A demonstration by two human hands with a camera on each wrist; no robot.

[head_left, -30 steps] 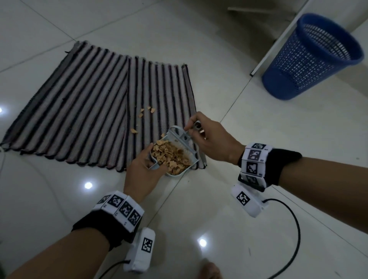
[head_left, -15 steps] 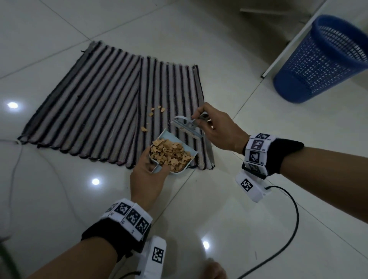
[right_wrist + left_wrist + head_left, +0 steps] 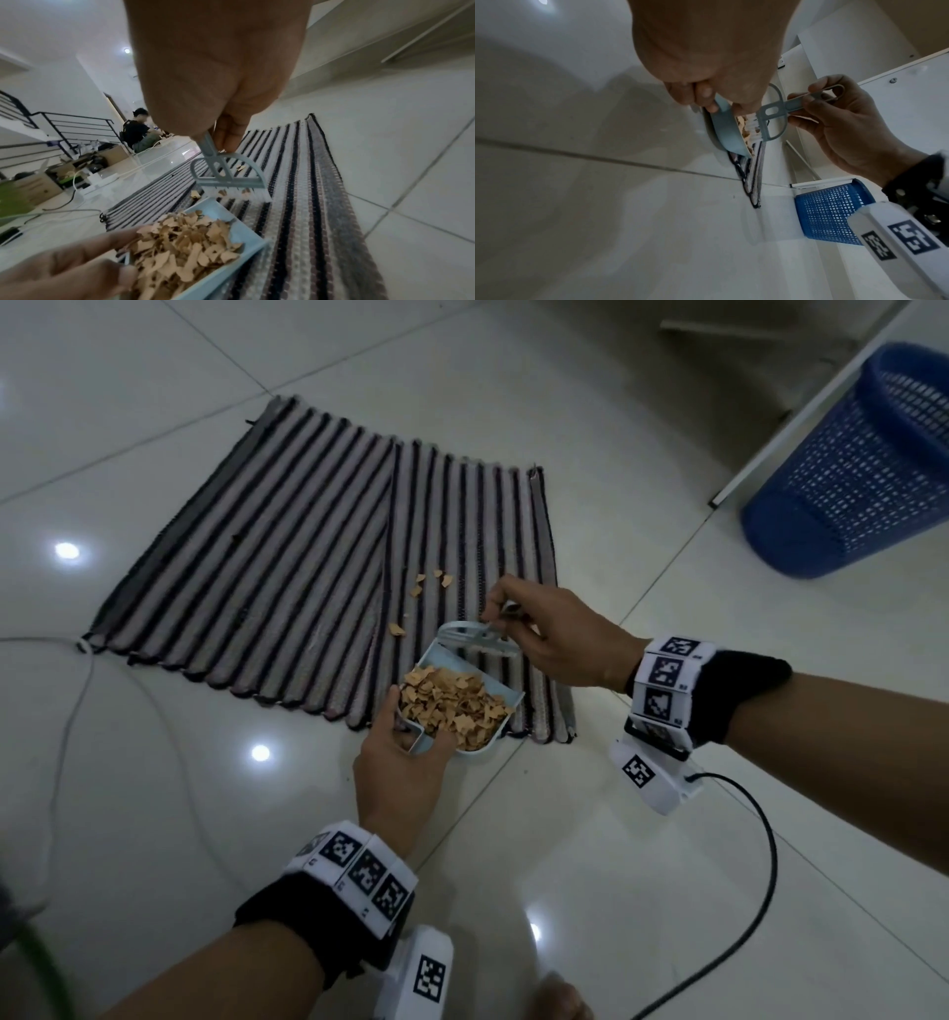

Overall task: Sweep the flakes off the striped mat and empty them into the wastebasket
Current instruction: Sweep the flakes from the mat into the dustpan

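A striped mat point(image 3: 287, 567) lies on the tiled floor. My left hand point(image 3: 405, 762) grips the handle of a light blue dustpan point(image 3: 506, 701) heaped with tan flakes point(image 3: 452, 703), held over the mat's near right corner. Just beyond the pan's far edge, my right hand point(image 3: 544, 634) pinches the handle of a small grey-blue brush point(image 3: 475, 639), bristles down near the mat. A few loose flakes point(image 3: 431, 582) remain on the mat beyond the brush. The blue mesh wastebasket point(image 3: 868, 469) stands at the far right. The brush point(image 3: 228, 174) and the pan point(image 3: 226, 215) also show in the right wrist view.
A black cable point(image 3: 739, 906) trails from my right wrist over the floor. A thin white cord point(image 3: 77, 711) curves along the left. A white frame edge point(image 3: 801, 403) runs beside the wastebasket. Far off, a seated person point(image 3: 136, 130), boxes and a stair railing point(image 3: 64, 125).
The dustpan has lifted off the mat and tipped back toward me with the flakes in it. The brush has drawn away from the pan's mouth to just beyond it.
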